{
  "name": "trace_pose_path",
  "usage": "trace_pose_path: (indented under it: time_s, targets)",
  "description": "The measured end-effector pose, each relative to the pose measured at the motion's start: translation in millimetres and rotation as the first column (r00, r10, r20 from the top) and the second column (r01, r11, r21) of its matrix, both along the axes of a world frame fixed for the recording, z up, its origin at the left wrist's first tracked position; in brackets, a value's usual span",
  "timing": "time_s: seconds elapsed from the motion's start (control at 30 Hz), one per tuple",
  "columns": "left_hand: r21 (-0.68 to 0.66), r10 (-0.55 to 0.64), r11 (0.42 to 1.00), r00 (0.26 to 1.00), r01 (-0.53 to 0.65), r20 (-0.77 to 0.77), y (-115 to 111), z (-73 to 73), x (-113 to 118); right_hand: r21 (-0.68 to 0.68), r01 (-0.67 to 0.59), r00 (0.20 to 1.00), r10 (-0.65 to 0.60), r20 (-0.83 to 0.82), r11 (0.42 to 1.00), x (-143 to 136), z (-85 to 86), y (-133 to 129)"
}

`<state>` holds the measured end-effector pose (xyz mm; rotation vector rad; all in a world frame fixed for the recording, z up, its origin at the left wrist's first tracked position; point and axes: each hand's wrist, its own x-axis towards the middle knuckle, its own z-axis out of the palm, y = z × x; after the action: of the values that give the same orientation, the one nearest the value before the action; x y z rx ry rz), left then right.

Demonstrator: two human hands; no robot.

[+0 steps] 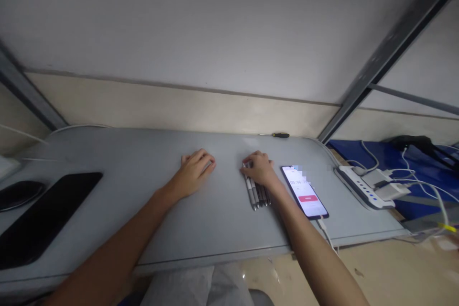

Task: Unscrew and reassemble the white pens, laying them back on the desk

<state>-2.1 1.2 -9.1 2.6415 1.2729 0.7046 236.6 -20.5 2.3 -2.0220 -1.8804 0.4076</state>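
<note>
Several grey-and-white pens (254, 196) lie side by side on the grey table, their metal tips toward me. My right hand (261, 168) is over their far ends, fingers bent and closed around them, so those ends are partly hidden. To the left, my left hand (195, 171) rests on the tabletop with its fingers loosely curled and the thumb a little apart. Nothing shows in it. A stretch of bare table lies between this hand and the pens.
A phone (304, 191) with a lit timer screen lies right of the pens, its white cable plugged in. Farther right is a power strip (366, 189) with chargers. A screwdriver (281, 135) lies at the back edge. At left are a black pad (50, 220) and a dark mouse (21, 194).
</note>
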Motion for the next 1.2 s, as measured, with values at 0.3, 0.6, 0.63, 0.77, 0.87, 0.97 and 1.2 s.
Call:
trace_pose_path:
  time_s: [0.3,0.6,0.63,0.77,0.87,0.97,1.2]
  targets:
    - [-0.018,0.006,1.0,1.0,-0.006,-0.021,-1.3,1.3,1.3,0.029,-0.023,1.0,0.024,-0.01,0.999,1.5,-1.0,0.1]
    - [-0.007,0.003,1.0,1.0,-0.003,-0.004,-1.2,1.5,1.5,0.034,-0.023,1.0,0.023,0.002,0.999,2.7,-0.7,1.2]
    - [-0.009,0.002,1.0,1.0,-0.002,-0.004,-1.3,1.6,1.4,0.036,-0.023,1.0,0.023,0.001,0.999,2.9,-0.6,1.2]
    - [-0.017,0.004,1.0,1.0,-0.004,-0.002,-1.7,2.3,1.6,0.026,-0.011,1.0,0.011,0.0,1.0,3.3,-0.9,2.0]
    - [-0.016,0.007,1.0,1.0,-0.007,-0.015,-1.9,2.9,2.2,0.023,-0.004,1.0,0.004,0.007,1.0,4.2,-1.8,3.0]
    - [-0.024,0.015,1.0,1.0,-0.015,-0.025,-1.9,3.3,2.6,0.028,-0.012,1.0,0.012,0.011,1.0,5.2,-2.5,3.4]
    - [-0.039,0.014,0.999,1.0,-0.015,-0.02,-2.2,3.9,3.0,0.032,-0.01,1.0,0.01,0.003,0.999,6.8,-3.4,3.6]
